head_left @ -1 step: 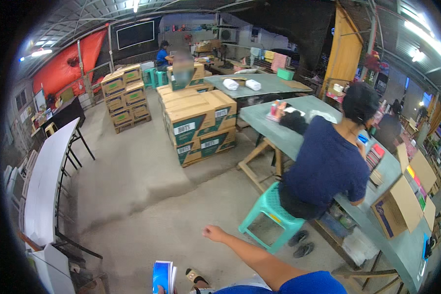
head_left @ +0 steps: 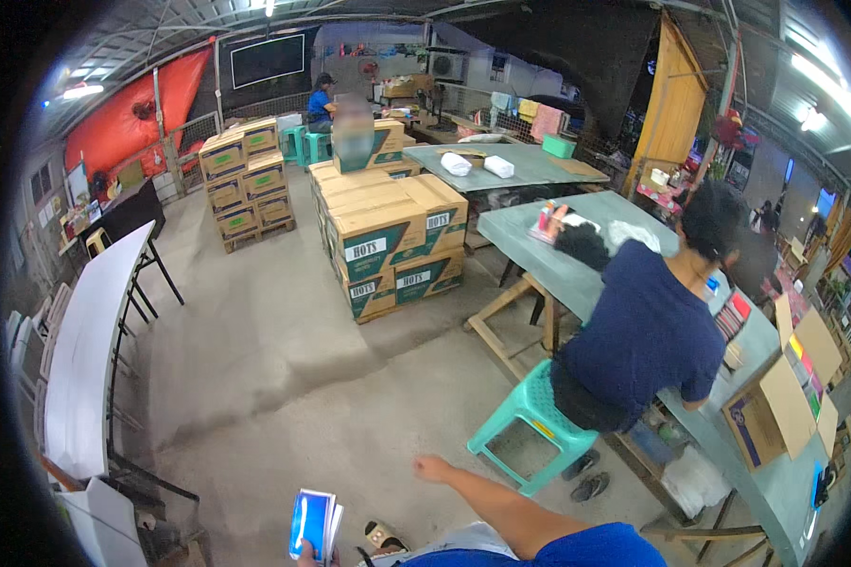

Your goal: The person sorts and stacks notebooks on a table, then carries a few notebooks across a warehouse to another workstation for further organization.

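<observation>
The left hand (head_left: pixel 307 556) clasps flat blue-and-white packs (head_left: pixel 310 520) near, left of center. The right hand (head_left: pixel 432 467), too blurred to tell how open, hangs just left of a teal stool (head_left: pixel 528 418).

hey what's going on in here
The person's left hand holds a few flat blue-and-white packets low in view, while the right hand is out over the concrete floor, seemingly empty. To the right, a co-worker in a dark blue shirt sits on a green stool at a long grey table, with an open carton on it. Closed cartons stand stacked ahead.
</observation>
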Demonstrator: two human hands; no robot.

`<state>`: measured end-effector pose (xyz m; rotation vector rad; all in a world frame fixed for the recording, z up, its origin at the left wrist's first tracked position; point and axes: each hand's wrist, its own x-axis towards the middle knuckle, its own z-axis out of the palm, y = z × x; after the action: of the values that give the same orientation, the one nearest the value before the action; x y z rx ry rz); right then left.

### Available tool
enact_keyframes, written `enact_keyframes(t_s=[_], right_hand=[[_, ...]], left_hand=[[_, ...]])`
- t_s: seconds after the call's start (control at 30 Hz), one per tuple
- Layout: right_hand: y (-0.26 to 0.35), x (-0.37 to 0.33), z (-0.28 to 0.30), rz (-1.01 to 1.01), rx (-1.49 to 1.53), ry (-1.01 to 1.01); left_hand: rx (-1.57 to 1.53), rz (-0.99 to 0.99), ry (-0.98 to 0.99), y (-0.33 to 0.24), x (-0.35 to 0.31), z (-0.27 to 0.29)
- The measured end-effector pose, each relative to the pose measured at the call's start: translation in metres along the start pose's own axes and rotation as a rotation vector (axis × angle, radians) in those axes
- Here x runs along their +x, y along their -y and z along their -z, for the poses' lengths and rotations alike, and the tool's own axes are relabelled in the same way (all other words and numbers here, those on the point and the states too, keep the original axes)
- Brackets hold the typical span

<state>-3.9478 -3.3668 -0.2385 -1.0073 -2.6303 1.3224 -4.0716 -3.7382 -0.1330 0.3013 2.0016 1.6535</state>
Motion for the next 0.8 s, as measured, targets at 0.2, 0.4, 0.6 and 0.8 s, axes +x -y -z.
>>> enact_keyframes(t_s=[0.2,0.4,0.6,0.8], right_hand=[[-0.102,-0.002,-0.026,-0.609,-0.127,0.152],[-0.106,0.026,-0.027,-1.428,0.267,-0.173],[-0.087,0.283,-0.018,-1.112,0.103,0.142],[0.071,0.674,0.069,-0.492,0.047,0.075]], left_hand=[[-1.019,0.364,0.094,-0.192,0.22,0.0],[-0.801,-0.123,0.323,-0.32,0.416,-0.037],[-0.849,0.768,-0.003,-0.206,0.627,-0.019],[-0.971,0.684,-0.264,-0.123,0.765,0.086]])
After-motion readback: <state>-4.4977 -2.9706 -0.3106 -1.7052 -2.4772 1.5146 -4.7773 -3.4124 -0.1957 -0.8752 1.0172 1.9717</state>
